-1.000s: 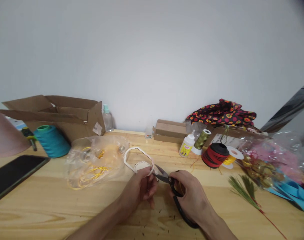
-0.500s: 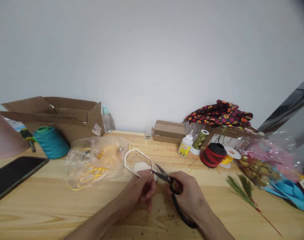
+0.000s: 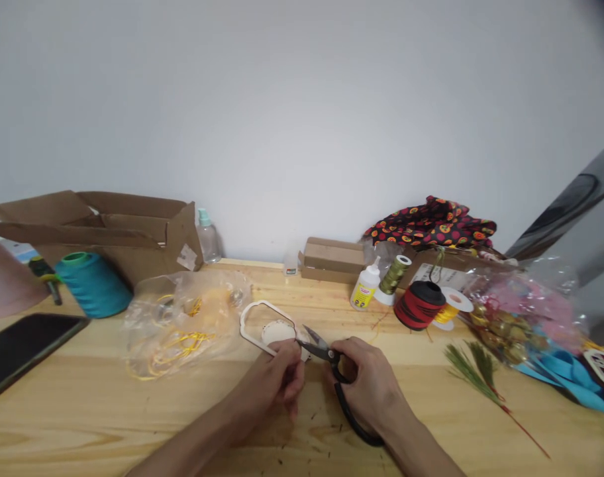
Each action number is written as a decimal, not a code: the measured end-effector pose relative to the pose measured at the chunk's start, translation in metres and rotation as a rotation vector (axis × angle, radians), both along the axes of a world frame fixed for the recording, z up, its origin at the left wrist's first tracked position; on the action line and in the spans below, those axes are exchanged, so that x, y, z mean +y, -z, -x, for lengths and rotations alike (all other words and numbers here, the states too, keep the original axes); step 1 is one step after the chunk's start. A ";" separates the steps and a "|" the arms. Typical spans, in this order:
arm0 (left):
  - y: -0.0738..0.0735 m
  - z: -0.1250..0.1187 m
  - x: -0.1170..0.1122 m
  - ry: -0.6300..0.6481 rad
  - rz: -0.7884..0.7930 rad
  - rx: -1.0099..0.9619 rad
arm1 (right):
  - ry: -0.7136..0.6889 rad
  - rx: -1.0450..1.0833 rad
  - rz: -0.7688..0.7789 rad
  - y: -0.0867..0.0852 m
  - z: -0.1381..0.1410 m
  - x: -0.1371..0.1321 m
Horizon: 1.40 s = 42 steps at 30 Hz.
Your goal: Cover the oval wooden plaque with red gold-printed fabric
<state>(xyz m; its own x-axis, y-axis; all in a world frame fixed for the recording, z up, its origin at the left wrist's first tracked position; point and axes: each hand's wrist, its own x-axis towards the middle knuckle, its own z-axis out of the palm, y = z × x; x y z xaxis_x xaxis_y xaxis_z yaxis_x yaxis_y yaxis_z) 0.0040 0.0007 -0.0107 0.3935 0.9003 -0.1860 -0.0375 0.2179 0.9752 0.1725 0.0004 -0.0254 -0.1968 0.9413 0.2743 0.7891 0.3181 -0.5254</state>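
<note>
My left hand (image 3: 277,379) is closed on a small white round piece (image 3: 278,330) joined to a white frame-shaped cutout (image 3: 255,322) that lies on the wooden table (image 3: 83,411). My right hand (image 3: 369,387) grips black scissors (image 3: 332,361) by their big loop handles. The scissor blades are slightly apart and point left, with their tips right at the white piece beside my left fingers.
A clear plastic bag with yellow cords (image 3: 180,321) lies left of my hands. Further left are a teal thread cone (image 3: 91,283), a dark phone (image 3: 21,348) and an open cardboard box (image 3: 108,228). A glue bottle (image 3: 365,288), thread spools (image 3: 418,303), green needles (image 3: 473,371) and patterned cloth (image 3: 431,228) sit right.
Both hands with the white piece and the scissors stay together and shift slightly left in view. The camera has turned a little, so the table items slide left.
</note>
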 end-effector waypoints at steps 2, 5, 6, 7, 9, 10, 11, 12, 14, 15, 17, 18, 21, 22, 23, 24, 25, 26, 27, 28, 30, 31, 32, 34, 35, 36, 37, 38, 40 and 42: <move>0.001 -0.002 -0.005 0.031 0.061 0.003 | 0.054 0.005 0.011 0.001 -0.001 0.004; 0.002 -0.006 -0.012 0.149 0.193 0.000 | 0.146 0.004 0.028 0.001 -0.004 0.009; 0.003 -0.006 -0.013 0.144 0.205 -0.014 | 0.150 0.001 0.021 0.001 -0.005 0.010; 0.004 -0.006 -0.012 0.103 0.192 -0.044 | 0.140 0.003 0.007 0.002 -0.006 0.009; 0.005 -0.005 -0.006 0.003 0.148 -0.113 | 0.104 0.031 -0.025 0.002 -0.007 0.006; 0.006 -0.003 -0.003 -0.030 0.128 -0.145 | 0.077 0.049 -0.030 0.003 -0.007 0.005; 0.007 -0.002 0.000 -0.041 0.115 -0.170 | 0.046 0.060 -0.028 0.003 -0.007 0.003; 0.007 0.000 0.002 -0.041 0.105 -0.189 | 0.012 0.060 -0.018 0.003 -0.006 0.001; 0.008 0.002 0.005 -0.030 0.088 -0.210 | -0.036 0.040 0.006 0.003 -0.005 0.000; 0.008 0.002 0.006 -0.023 0.085 -0.216 | -0.045 0.028 0.016 0.003 -0.005 -0.001; 0.008 0.002 0.005 -0.012 0.086 -0.229 | -0.038 0.018 0.027 0.002 -0.004 -0.001; 0.008 0.001 0.004 -0.010 0.086 -0.231 | -0.035 0.018 0.030 0.002 -0.004 0.000; 0.006 -0.001 0.003 -0.006 0.082 -0.221 | -0.031 0.031 0.033 0.001 -0.003 0.000; 0.006 -0.001 0.003 -0.004 0.085 -0.215 | -0.029 0.033 0.034 0.001 -0.003 0.000; 0.006 -0.001 0.004 -0.002 0.089 -0.210 | -0.027 0.034 0.034 0.001 -0.003 0.000; 0.007 -0.001 0.005 -0.001 0.093 -0.207 | -0.024 0.033 0.034 0.000 -0.002 0.000; 0.007 -0.001 0.005 -0.002 0.093 -0.202 | -0.019 0.029 0.033 0.000 -0.002 0.000; 0.007 0.000 0.006 -0.003 0.092 -0.195 | -0.013 0.022 0.031 0.000 -0.001 0.000; 0.008 0.000 0.006 -0.004 0.088 -0.184 | -0.008 0.015 0.028 0.001 0.000 0.000; 0.008 0.001 0.005 -0.007 0.076 -0.171 | -0.006 0.008 0.024 0.001 0.000 0.001; 0.009 0.000 0.001 -0.003 0.049 -0.135 | 0.007 0.001 0.014 0.002 0.000 0.003; 0.009 -0.002 -0.002 0.016 0.051 -0.108 | 0.026 0.004 0.011 0.003 0.000 0.004; 0.009 -0.003 -0.005 0.051 0.063 -0.082 | 0.056 0.010 0.010 0.003 0.000 0.006; 0.008 -0.007 -0.012 0.161 0.127 -0.041 | 0.109 0.022 0.007 0.003 -0.002 0.009; 0.007 -0.009 -0.014 0.196 0.149 -0.043 | 0.119 0.028 0.002 0.003 -0.003 0.010; 0.006 -0.010 -0.014 0.186 0.164 -0.056 | 0.116 0.036 -0.008 0.003 -0.004 0.010; 0.005 -0.010 -0.014 0.129 0.158 -0.069 | 0.104 0.049 -0.021 0.003 -0.005 0.009; 0.004 -0.009 -0.012 0.065 0.140 -0.084 | 0.091 0.062 -0.037 0.003 -0.006 0.008; 0.003 -0.005 -0.006 -0.035 0.081 -0.105 | 0.062 0.078 -0.058 0.003 -0.006 0.005; 0.003 -0.001 -0.001 -0.049 0.026 -0.120 | 0.024 0.060 -0.057 0.003 -0.006 0.002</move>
